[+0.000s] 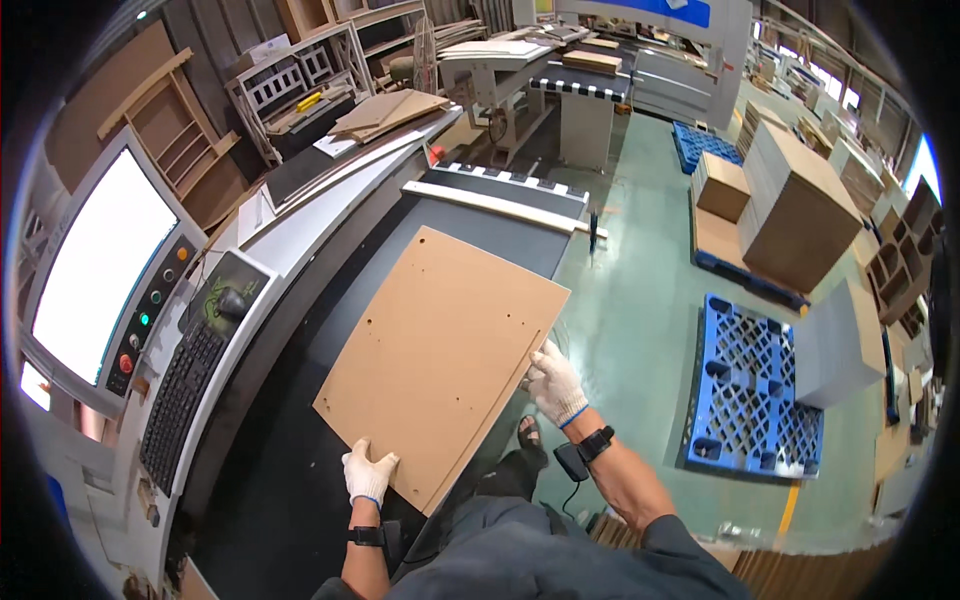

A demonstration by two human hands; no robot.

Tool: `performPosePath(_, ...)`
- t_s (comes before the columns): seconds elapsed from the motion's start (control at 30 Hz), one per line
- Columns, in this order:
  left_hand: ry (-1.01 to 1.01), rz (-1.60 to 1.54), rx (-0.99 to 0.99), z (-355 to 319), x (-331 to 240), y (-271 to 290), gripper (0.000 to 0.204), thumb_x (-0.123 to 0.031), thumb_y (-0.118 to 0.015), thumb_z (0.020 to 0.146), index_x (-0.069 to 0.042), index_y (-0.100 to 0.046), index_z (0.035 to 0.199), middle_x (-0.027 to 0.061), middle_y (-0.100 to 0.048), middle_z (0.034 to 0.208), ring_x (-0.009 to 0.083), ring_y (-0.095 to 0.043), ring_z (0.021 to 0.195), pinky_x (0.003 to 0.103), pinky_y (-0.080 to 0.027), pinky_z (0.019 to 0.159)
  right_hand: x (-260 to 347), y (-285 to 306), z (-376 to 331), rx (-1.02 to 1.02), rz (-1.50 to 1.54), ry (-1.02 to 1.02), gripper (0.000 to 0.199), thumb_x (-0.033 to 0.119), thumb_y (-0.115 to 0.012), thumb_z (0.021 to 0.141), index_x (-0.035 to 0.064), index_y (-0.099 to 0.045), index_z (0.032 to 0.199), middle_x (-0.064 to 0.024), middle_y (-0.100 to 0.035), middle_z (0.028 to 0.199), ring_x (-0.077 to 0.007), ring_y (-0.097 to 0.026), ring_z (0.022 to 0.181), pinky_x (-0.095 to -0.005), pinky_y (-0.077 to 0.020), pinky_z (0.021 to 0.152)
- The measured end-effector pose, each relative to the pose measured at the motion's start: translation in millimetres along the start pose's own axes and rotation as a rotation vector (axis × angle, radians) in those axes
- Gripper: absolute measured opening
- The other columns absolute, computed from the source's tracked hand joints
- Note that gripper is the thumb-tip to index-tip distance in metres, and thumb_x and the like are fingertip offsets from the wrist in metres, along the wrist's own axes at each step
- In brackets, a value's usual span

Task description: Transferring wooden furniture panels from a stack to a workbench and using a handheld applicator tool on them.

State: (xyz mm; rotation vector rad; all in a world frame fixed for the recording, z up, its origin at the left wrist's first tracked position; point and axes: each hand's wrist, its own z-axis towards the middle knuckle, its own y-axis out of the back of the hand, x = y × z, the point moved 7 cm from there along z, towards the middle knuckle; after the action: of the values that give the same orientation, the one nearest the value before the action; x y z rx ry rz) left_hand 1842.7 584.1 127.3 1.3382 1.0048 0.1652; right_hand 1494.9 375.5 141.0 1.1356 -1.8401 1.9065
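A brown fibreboard panel (440, 360) lies tilted across the black conveyor belt (270, 500), in front of me. Small drilled holes dot its face, and a long groove runs beside its right edge. My left hand (369, 472), in a white knit glove, grips the near left edge with the thumb on top. On the right edge, my gloved right hand (556, 384) is closed round the panel; its fingers partly disappear under the board. Whether the panel rests on the belt or is slightly raised, I cannot tell.
At the left stand a control screen (105, 265), a keyboard (183, 398) and a mouse (233, 303). A pale bar (490, 208) crosses the belt's far end. Blue plastic pallets (745, 375) and stacked panels (800, 205) stand on the green floor to my right.
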Motion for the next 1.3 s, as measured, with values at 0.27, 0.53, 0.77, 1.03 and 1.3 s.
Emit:
performPosePath(0.27,-0.029,0.112,0.013,98.1,-138.1,-81.1,0.085,-0.035,-0.092,0.066,0.000,-0.059,0.137,0.0305,-0.056,0.126,0.0453,-0.062,0.113,0.047,-0.054,0.098,24.8,94.1,193.6,-0.099,0.020,-0.136,0.035,0.025,-0.061,0.100,0.0140,-0.057,0.133,0.0001,-0.066,0.124,-0.0178,-0.062,0.110,-0.0445,-0.0511,0.091)
performPosePath(0.53,0.069,0.216,0.043,191.0,-247.8,-134.5,0.075,-0.033,-0.089,0.068,-0.002,-0.062,0.130,0.0314,-0.057,0.123,0.0466,-0.063,0.111,0.048,-0.055,0.096,38.8,119.2,284.3,0.010,-0.355,-0.543,0.030,0.029,-0.060,0.104,0.0082,-0.062,0.125,-0.0060,-0.068,0.115,-0.0175,-0.069,0.092,-0.0385,-0.0572,0.078)
performPosePath(0.77,0.136,0.189,-0.045,229.0,-277.5,-142.3,0.074,-0.029,-0.089,0.068,-0.003,-0.062,0.132,0.0282,-0.058,0.126,0.0450,-0.064,0.112,0.048,-0.055,0.097,174.3,160.6,223.8,0.381,-0.919,-0.605,0.023,0.023,-0.068,0.095,0.0023,-0.070,0.103,-0.0039,-0.068,0.075,-0.0106,-0.063,0.062,-0.0278,-0.0530,0.056)
performPosePath(1.03,0.203,0.203,-0.121,205.6,-309.3,-159.8,0.075,-0.034,-0.087,0.072,-0.005,-0.058,0.135,0.0260,-0.058,0.126,0.0446,-0.064,0.113,0.050,-0.055,0.097,266.5,265.9,336.0,0.080,-1.341,-0.030,0.060,0.027,-0.079,0.080,0.0012,-0.061,0.132,-0.0165,-0.072,0.115,-0.0255,-0.070,0.107,-0.0378,-0.0551,0.094)
performPosePath(1.3,0.325,0.310,-0.165,110.0,-371.6,-207.6,0.097,-0.043,-0.094,0.065,-0.009,-0.052,0.145,0.0228,-0.047,0.146,0.0416,-0.049,0.134,0.050,-0.046,0.111,239.4,244.4,384.6,0.515,-1.266,-0.549,0.043,0.026,-0.084,0.076,0.0061,-0.074,0.113,-0.0030,-0.073,0.086,-0.0126,-0.068,0.079,-0.0311,-0.0551,0.076)
